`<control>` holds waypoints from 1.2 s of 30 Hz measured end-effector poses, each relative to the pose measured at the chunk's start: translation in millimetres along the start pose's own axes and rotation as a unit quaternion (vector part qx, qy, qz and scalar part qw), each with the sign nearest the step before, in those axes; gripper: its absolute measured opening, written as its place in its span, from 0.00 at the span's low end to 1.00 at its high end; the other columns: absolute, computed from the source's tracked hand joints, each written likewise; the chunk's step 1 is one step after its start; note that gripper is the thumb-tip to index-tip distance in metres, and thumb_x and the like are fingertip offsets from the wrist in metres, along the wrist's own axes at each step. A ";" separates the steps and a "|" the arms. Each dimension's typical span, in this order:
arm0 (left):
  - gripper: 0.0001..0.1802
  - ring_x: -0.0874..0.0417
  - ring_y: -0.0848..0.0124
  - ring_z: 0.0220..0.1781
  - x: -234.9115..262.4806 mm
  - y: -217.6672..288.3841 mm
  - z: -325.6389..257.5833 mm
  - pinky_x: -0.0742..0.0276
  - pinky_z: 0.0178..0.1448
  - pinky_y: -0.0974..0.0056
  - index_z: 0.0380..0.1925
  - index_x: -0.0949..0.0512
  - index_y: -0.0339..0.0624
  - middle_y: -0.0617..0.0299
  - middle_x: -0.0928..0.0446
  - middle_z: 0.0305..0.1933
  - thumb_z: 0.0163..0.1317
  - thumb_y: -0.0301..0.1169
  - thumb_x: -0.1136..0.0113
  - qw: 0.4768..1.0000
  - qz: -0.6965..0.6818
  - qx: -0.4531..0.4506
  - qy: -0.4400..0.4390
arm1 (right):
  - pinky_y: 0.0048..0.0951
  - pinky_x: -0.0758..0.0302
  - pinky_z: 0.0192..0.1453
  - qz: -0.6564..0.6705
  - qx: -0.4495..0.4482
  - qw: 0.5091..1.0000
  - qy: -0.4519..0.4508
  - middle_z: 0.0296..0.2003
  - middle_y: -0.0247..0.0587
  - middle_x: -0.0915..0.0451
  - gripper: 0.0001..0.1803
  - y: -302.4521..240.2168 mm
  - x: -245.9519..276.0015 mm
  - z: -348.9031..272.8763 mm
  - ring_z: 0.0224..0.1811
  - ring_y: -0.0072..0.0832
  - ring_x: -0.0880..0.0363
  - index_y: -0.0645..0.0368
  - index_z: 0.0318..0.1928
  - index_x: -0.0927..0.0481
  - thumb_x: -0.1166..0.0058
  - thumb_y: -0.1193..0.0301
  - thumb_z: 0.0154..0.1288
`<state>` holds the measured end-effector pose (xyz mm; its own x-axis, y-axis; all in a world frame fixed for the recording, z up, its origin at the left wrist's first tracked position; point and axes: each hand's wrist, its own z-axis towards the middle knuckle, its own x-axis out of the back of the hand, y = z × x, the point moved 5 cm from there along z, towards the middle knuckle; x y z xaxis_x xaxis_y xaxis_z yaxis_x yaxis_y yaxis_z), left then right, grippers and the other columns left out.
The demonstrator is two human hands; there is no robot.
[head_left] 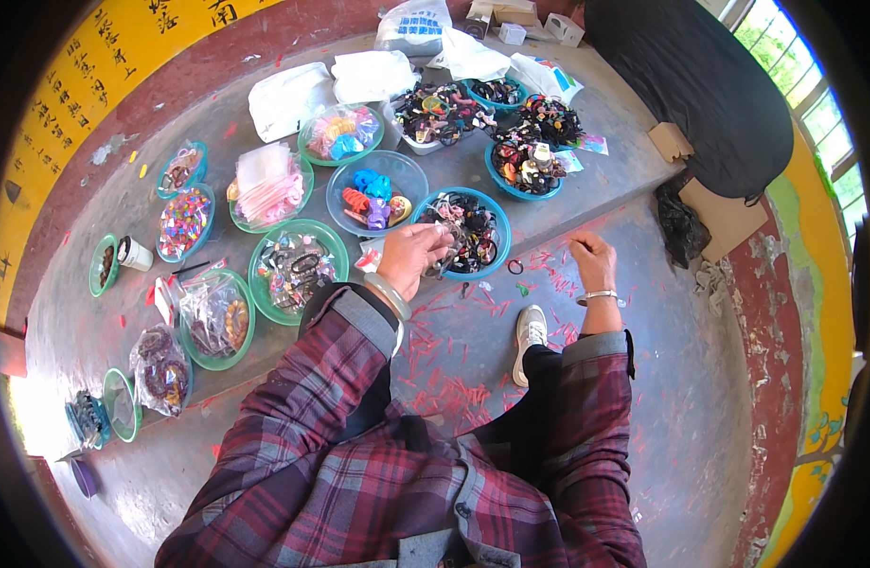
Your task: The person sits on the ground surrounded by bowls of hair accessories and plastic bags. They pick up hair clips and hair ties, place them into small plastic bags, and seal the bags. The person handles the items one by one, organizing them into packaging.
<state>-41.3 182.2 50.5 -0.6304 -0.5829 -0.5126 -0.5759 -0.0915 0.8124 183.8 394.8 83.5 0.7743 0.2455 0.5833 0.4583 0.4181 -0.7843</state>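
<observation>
My left hand (416,257) is closed in a pinch at the near left rim of a blue bowl (504,227) heaped with dark hair ties (473,241). What its fingertips hold is too small to make out against the bowl's contents. Out to the right, above the floor, my right hand (594,262) is closed with curled fingers; anything inside it is hidden. A loose dark hair tie (515,266) shows between the two hands, below the bowl. Left of that bowl, a clear blue bowl (340,173) holds bright coloured pieces, and a green basin (340,248) holds bagged hair ties.
Several more basins of small accessories cover the grey ledge (222,114) to the left and ahead. White bags (290,99) lie at the back. Red scraps (454,388) litter the floor by my shoe (531,333). A black cover (691,85) stands at the right.
</observation>
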 end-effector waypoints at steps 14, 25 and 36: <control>0.13 0.23 0.72 0.37 2.1 -1.7 -0.1 0.26 0.41 0.72 0.39 0.29 0.29 0.55 0.25 0.35 0.59 0.30 0.49 1.000 -0.002 0.007 -0.021 | 0.40 0.32 0.52 -0.364 -0.435 0.801 0.188 0.47 0.44 0.26 0.15 120.6 124.0 -46.7 0.50 0.39 0.28 0.50 0.40 0.20 0.48 0.63 0.51; 0.13 0.23 0.73 0.38 -13.7 -6.0 -0.7 0.27 0.41 0.73 0.38 0.28 0.30 0.57 0.25 0.36 0.60 0.31 0.49 0.999 0.015 0.018 -0.040 | 0.39 0.38 0.58 0.093 -0.264 0.953 0.119 0.54 0.40 0.31 0.27 180.0 134.3 -28.2 0.61 0.32 0.41 0.53 0.54 0.31 0.44 0.62 0.53; 0.11 0.22 0.70 0.39 -20.2 -8.3 -1.2 0.26 0.43 0.71 0.36 0.28 0.31 0.56 0.24 0.36 0.59 0.30 0.48 0.998 -0.011 0.022 -0.058 | 0.29 0.28 0.43 0.413 -0.216 0.885 -0.013 0.37 0.42 0.22 0.11 70.1 56.0 -23.7 0.40 0.30 0.23 0.61 0.41 0.26 0.51 0.68 0.59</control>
<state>-23.1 193.8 54.4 -0.6712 -0.4836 -0.5617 -0.6118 -0.0663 0.7882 269.6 417.1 56.2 0.9153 0.3336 -0.2257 -0.1306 -0.2842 -0.9498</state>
